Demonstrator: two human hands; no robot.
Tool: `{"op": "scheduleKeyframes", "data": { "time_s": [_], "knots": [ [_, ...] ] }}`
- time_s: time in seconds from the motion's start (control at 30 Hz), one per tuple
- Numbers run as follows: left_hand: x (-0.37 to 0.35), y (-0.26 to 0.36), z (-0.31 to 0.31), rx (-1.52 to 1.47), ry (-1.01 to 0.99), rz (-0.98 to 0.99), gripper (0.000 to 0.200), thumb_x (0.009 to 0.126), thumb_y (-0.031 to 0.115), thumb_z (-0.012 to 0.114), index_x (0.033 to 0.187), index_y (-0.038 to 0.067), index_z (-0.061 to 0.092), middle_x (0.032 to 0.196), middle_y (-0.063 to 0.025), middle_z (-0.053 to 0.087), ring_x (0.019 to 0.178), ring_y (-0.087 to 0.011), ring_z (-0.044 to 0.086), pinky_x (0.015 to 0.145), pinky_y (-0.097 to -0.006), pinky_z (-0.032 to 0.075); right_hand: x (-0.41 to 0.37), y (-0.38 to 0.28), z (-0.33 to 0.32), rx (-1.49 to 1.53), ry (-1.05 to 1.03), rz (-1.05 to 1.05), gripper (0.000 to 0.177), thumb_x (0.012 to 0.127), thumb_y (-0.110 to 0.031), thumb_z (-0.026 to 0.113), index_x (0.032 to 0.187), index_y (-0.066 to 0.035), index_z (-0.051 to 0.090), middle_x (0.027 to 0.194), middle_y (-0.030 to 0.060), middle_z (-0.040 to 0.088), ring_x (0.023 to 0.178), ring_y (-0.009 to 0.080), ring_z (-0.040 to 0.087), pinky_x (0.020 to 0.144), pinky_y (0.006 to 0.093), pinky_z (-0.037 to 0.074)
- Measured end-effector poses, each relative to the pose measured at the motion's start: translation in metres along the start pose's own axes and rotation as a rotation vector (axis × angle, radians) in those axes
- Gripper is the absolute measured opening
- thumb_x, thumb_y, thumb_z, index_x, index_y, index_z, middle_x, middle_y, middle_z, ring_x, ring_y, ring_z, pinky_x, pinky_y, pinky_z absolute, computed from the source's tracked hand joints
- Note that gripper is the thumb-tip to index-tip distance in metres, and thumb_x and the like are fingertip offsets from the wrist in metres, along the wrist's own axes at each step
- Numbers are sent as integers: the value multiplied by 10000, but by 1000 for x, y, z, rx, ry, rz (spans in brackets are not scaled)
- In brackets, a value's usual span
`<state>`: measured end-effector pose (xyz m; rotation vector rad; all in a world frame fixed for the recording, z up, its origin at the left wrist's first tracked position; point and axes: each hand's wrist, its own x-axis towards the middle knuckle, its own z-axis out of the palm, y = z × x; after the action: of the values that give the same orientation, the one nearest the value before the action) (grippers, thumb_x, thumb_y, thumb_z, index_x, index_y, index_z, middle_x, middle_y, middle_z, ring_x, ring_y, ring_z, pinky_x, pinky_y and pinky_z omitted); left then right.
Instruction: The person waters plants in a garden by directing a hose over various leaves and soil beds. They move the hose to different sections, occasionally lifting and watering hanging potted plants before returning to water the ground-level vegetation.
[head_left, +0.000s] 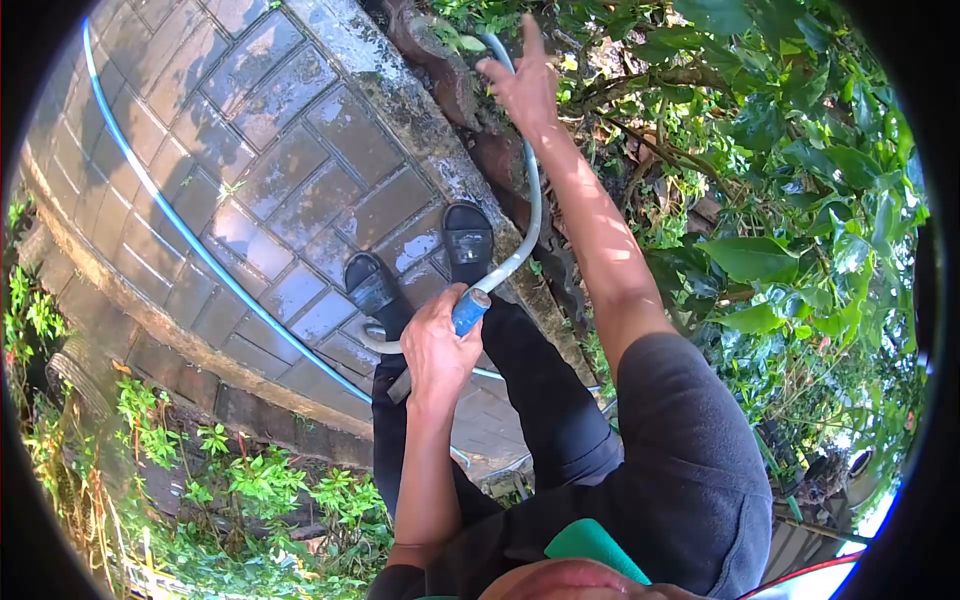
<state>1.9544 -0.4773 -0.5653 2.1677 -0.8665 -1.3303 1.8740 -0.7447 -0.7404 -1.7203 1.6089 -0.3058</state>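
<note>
My left hand (pixel 436 345) is closed in front of my legs. A blue cylinder with a dull brownish end (pixel 470 311) sticks out of the fist, and a short grey piece (pixel 399 387) shows at its other side. A pale hose (pixel 534 180) meets the same hand and curves away up to the plants. I cannot tell how the blue cylinder and the hose join inside the fist. Reaching far forward, my right hand (pixel 527 88) has its fingers apart at the bed's edge. Its thumb side overlaps the hose's upper stretch in this view.
Wet paving bricks (pixel 330 180) lie under my dark sandals (pixel 468 240). A blue hose (pixel 190 235) runs across them on the left. Along the right, a concrete kerb (pixel 420 120) borders dense leafy plants (pixel 760 260). More greenery (pixel 260 485) grows below the path's left edge.
</note>
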Motion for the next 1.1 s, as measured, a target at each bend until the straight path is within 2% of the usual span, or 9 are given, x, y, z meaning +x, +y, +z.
{"op": "scheduleKeyframes", "data": {
  "time_s": [0.13,0.3,0.47,0.57,0.63,0.73,0.83,0.9,1.1],
  "knots": [
    [-1,-2,6,-16,29,74,300,708,116,723,995,60,656,829,-149,657,765,-345,640,695,-413,503,55,65,15,-839,85,-236,570,834,-197,627,1331,-30,402,949,249,646,781,340,659,703,434,544],
    [2,-1,-2,-60,34,53,298,700,114,737,982,54,663,828,-156,661,762,-345,645,695,-401,506,44,46,23,-764,-159,-42,439,836,-131,515,1262,-24,501,896,219,651,873,365,657,761,442,530],
    [-34,-1,-40,-216,31,67,278,725,147,778,958,32,677,847,-150,681,767,-288,672,704,-353,514,-15,27,-22,-744,-161,-7,497,816,-142,545,1289,4,505,915,261,671,682,333,668,582,421,534],
    [-80,0,-86,-410,106,-99,240,776,94,761,982,4,675,837,-68,683,761,-138,626,709,-287,498,-50,14,-67,-1050,-395,-172,731,835,-178,564,1462,-15,227,1031,268,648,799,321,684,728,388,555],
    [-118,27,-138,-311,105,-213,205,804,60,735,984,-13,670,825,-36,658,757,-102,579,712,-257,484,-83,-7,-100,-1316,-339,-468,446,815,-189,573,1213,12,581,954,209,661,723,243,678,580,341,544],
    [-183,29,-192,-316,164,-303,263,821,73,724,1050,-34,649,799,-25,634,677,-81,554,614,-233,455,-96,57,-103,-1171,-139,-526,203,819,-177,554,863,-22,678,865,163,664,719,238,677,525,342,523],
    [-232,51,-235,-301,198,-274,299,842,121,710,1077,-49,635,667,-11,604,557,-55,513,507,-201,378,-120,24,-122,-1031,-75,-169,175,814,-181,562,755,-75,688,789,100,687,702,234,681,548,341,524],
    [-259,66,-253,-324,163,-353,298,849,177,710,1053,-32,652,598,10,576,493,-43,460,463,-198,321,-139,-63,-173,-960,-529,247,156,785,-217,614,834,-119,725,804,55,707,731,275,688,603,353,531],
    [-333,46,-301,-255,163,-488,297,845,256,717,1010,11,683,533,17,550,444,-32,390,428,-212,266,-196,-69,-210,-507,-337,327,213,839,-25,484,727,-60,662,563,34,625,425,149,600,370,293,456]
  ]
}}
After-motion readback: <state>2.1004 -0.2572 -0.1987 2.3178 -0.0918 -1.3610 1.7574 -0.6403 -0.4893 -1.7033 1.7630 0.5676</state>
